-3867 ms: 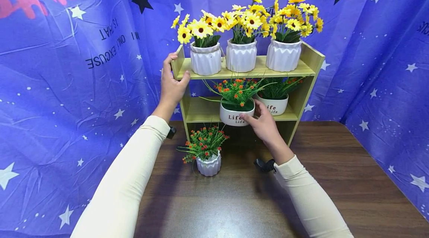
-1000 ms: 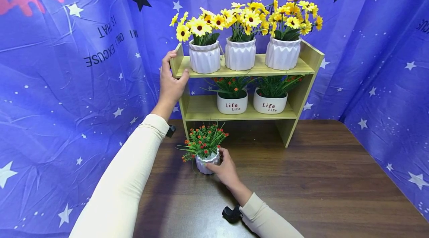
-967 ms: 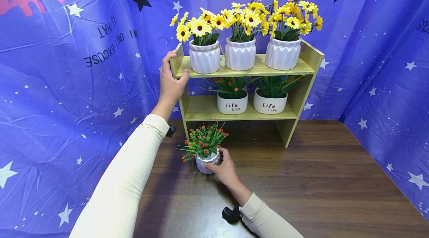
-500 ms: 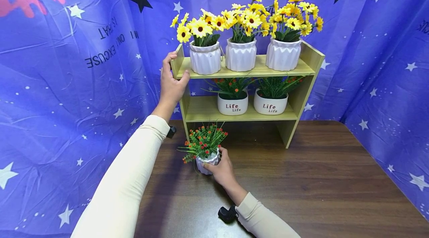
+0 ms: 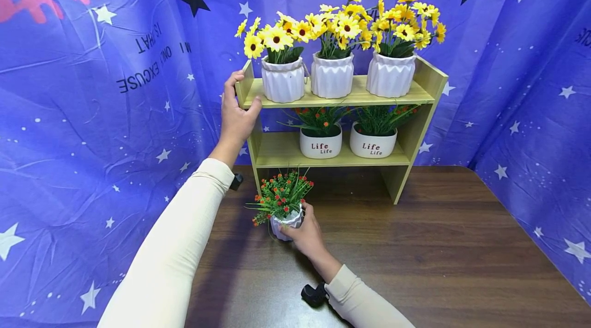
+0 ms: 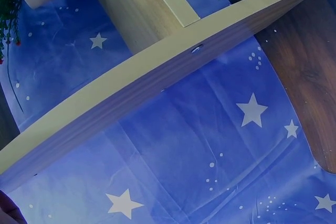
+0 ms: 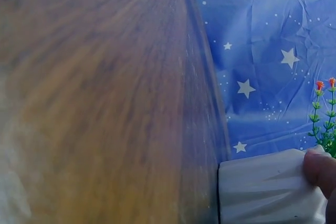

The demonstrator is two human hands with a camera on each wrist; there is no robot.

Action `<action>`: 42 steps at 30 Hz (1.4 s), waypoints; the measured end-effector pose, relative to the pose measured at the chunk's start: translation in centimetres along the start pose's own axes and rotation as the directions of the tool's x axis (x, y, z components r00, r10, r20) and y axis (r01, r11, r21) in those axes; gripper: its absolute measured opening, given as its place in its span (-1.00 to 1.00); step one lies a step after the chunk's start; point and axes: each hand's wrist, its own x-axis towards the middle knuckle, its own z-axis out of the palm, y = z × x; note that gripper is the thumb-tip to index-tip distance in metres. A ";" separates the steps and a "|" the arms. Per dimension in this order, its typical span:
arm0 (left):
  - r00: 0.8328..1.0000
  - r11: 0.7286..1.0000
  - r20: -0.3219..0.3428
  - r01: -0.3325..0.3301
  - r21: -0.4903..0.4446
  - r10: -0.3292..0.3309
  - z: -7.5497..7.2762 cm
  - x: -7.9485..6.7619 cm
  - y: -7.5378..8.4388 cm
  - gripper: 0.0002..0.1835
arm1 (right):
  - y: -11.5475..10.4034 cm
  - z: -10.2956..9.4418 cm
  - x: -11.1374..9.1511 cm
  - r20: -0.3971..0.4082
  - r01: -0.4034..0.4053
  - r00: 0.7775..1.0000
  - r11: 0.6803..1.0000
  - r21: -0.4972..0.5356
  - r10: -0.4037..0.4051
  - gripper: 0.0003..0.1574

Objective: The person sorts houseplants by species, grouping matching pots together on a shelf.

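In the head view my left hand (image 5: 237, 117) holds the upper left corner of a small wooden shelf (image 5: 277, 153), fingers over the side panel and thumb on the front edge. My right hand (image 5: 307, 233) grips a white ridged flowerpot (image 5: 279, 229) by its right side, thumb in front. Green leaves and small red flowers (image 5: 281, 194) rise from that pot, which stands on the table before the shelf's left leg. The right wrist view shows the thumb (image 7: 321, 170) against the pot (image 7: 262, 187). In the left wrist view the shelf's side panel (image 6: 157, 59) fills the middle.
On the top board stand three white pots with yellow flowers (image 5: 332, 77). Two white oval "Life" planters, the left one (image 5: 320, 144) and the right one (image 5: 373, 143), share the middle board. Brown wooden table (image 5: 438, 246) extends right; a blue star-printed curtain (image 5: 92, 164) hangs behind.
The left "Life" planter, earlier in my right hand, now rests on the middle board. That hand has let it go, moved down left and taken hold of the red-flowered pot. My left hand stayed.
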 end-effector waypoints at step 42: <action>1.000 0.999 -0.018 -0.019 -0.032 0.018 -0.2 -0.2 0.5 -0.43 | -11.6 -4.6 5.4 -0.102 0.242 0.969 0.952 0.190 -0.226 -0.06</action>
